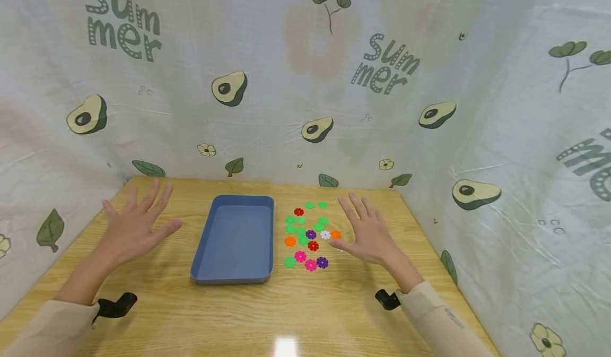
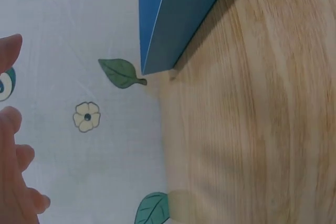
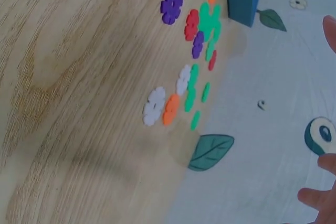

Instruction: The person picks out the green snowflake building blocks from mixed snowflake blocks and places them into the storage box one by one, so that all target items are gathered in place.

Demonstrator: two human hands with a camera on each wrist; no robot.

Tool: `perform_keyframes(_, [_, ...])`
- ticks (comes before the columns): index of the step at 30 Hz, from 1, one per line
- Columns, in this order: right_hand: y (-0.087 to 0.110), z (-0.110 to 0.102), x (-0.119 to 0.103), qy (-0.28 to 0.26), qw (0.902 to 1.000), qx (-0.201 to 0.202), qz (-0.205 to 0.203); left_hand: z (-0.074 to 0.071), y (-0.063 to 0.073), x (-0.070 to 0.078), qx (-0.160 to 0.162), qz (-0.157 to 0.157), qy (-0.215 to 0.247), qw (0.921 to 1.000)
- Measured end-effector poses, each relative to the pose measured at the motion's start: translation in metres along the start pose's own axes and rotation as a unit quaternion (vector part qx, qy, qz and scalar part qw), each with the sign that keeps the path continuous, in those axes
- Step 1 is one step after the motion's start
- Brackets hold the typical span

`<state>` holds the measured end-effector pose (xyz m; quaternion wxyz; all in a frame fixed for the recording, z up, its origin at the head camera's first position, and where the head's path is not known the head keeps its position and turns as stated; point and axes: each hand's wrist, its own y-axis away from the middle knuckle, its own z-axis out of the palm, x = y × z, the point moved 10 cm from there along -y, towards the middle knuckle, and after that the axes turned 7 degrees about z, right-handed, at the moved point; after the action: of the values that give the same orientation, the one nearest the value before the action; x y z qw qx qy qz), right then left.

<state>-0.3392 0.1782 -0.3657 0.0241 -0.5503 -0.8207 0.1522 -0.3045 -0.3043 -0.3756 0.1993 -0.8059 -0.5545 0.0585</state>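
A blue rectangular tray (image 1: 234, 240) with nothing in it sits left of centre on the wooden table. Right of it lie several flat, notched plastic discs shaped like snowflakes, among them a green disc (image 1: 289, 262), a purple disc (image 1: 322, 262), an orange disc (image 1: 290, 241) and a white disc (image 3: 154, 106). My left hand (image 1: 133, 229) hovers left of the tray, fingers spread, holding nothing. The right hand (image 1: 369, 235), also with fingers spread, hovers at the right side of the discs and partly covers a white one in the head view.
A pale cloth curtain (image 1: 267, 44) printed with avocados, leaves and lettering encloses the table at the back and sides. Bare wood (image 1: 229, 320) shows in front of the tray. Each wrist carries a small black camera (image 1: 116, 305).
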Motion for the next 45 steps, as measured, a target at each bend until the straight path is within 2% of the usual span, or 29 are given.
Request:
perform_keyframes(5, [-0.004, 0.009, -0.009, -0.040, 0.9991, -0.005, -0.011, 0.012, -0.001, 0.006, -0.019, -0.004, 0.062, 0.9979])
perform_keyframes(8, [-0.007, 0.014, -0.015, -0.073, 0.9971, -0.018, -0.018, 0.020, -0.002, 0.009, -0.031, -0.010, 0.118, 0.9925])
perform_keyframes(10, [-0.008, 0.018, -0.019, -0.098, 0.9945, -0.030, -0.019, 0.026, -0.002, 0.012, -0.037, -0.010, 0.166, 0.9854])
perform_keyframes(13, [-0.011, 0.024, -0.025, -0.138, 0.9889, -0.052, -0.018, 0.034, -0.003, 0.018, -0.040, -0.004, 0.243, 0.9693])
perform_keyframes(16, [-0.013, 0.031, -0.029, -0.174, 0.9821, -0.069, -0.016, 0.039, -0.003, 0.025, -0.044, 0.003, 0.294, 0.9546])
perform_keyframes(24, [-0.016, 0.050, -0.038, -0.249, 0.9625, -0.105, -0.019, 0.056, 0.005, 0.031, -0.082, -0.029, 0.356, 0.9306])
perform_keyframes(33, [-0.020, 0.064, -0.050, -0.246, 0.9619, -0.114, -0.035, 0.079, 0.012, 0.032, -0.098, -0.063, 0.424, 0.8983])
perform_keyframes(39, [-0.019, 0.073, -0.058, -0.269, 0.9529, -0.133, -0.047, 0.091, 0.015, 0.032, -0.112, -0.080, 0.466, 0.8738])
perform_keyframes(43, [-0.018, 0.080, -0.061, -0.283, 0.9463, -0.149, -0.049, 0.100, 0.015, 0.031, -0.121, -0.087, 0.483, 0.8628])
perform_keyframes(45, [-0.018, 0.085, -0.063, -0.288, 0.9437, -0.156, -0.051, 0.104, 0.015, 0.030, -0.126, -0.086, 0.486, 0.8606])
